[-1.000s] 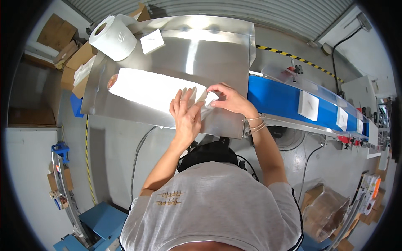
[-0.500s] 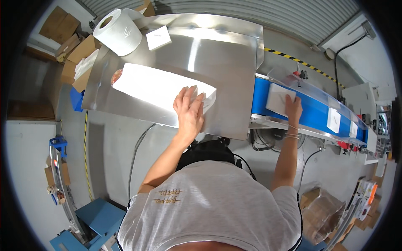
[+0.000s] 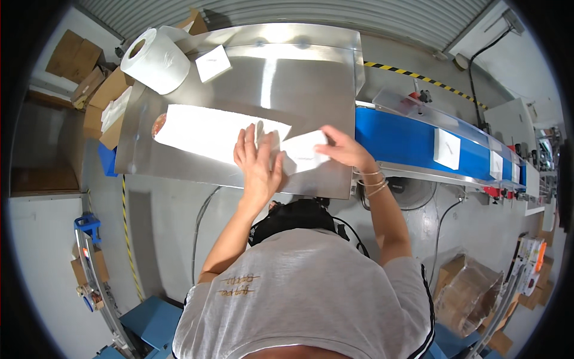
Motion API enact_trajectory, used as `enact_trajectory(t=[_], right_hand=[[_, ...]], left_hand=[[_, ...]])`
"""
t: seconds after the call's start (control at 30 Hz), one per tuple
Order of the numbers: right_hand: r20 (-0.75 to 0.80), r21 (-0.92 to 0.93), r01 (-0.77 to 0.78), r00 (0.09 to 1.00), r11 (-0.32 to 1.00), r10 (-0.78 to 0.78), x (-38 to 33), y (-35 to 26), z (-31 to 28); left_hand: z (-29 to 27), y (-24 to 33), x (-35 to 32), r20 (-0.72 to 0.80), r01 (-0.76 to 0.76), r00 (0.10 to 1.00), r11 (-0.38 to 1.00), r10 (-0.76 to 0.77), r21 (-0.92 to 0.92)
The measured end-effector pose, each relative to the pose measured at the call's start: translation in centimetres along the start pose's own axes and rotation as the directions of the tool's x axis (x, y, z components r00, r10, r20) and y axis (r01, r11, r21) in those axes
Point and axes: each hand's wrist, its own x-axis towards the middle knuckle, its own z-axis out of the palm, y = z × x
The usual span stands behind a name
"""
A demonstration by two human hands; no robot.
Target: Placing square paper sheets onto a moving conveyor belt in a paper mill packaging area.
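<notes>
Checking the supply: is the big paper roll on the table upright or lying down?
Lying tipped on its side: the paper roll rests at the steel table's far left corner, its hollow core facing sideways.

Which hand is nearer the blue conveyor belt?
Right. The right hand grips a white sheet beside the blue conveyor belt; the left hand lies flat on the paper strip, farther left.

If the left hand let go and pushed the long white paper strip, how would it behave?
The white paper strip lies flat and thin on the steel table, so it is probably floppy and light. Pushed by the left hand, it would likely slide or buckle.
</notes>
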Motion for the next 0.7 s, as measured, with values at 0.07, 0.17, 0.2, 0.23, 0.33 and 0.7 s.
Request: enact_trajectory(t=[0.07,0.17,0.2,0.23,0.33,0.7], right_hand=[[-0.313,-0.047,0.004,0.949,0.999,-0.019,-1.7,1.6,-2.1],[-0.727,-0.186,-0.205,0.686,0.961,0.005,-4.0,3.2,-6.3],[-0.800,-0.219,-0.263,0.599,0.939,-0.019,-4.8,4.7,-8.7],[-0.861,-0.244,-0.323,0.507,0.914,-0.051,-5.6,6.8,-11.1],[-0.870,-0.468,-0.515,0.411,0.718,-0.272,-7.0,9.2,-13.8],[0.159,-0.300,0.272,0.959,0.914,-0.233,2.8,-0.8,1.5]], left_hand=[[0.6,-1.2,-0.3,-0.047,0.005,0.999,0.999,-0.003,0.045],[0.4,-1.2,-0.3,-0.065,0.000,0.998,0.999,0.002,0.034],[0.4,-1.1,-0.2,-0.067,0.005,0.998,0.999,-0.002,0.035],[0.5,-1.0,-0.2,-0.084,-0.023,0.996,0.999,0.025,0.033],[0.8,-1.2,-0.1,-0.104,-0.055,0.993,0.997,0.059,0.045],[-0.7,-0.1,0.2,0.016,-0.097,0.995,0.995,0.098,-0.028]])
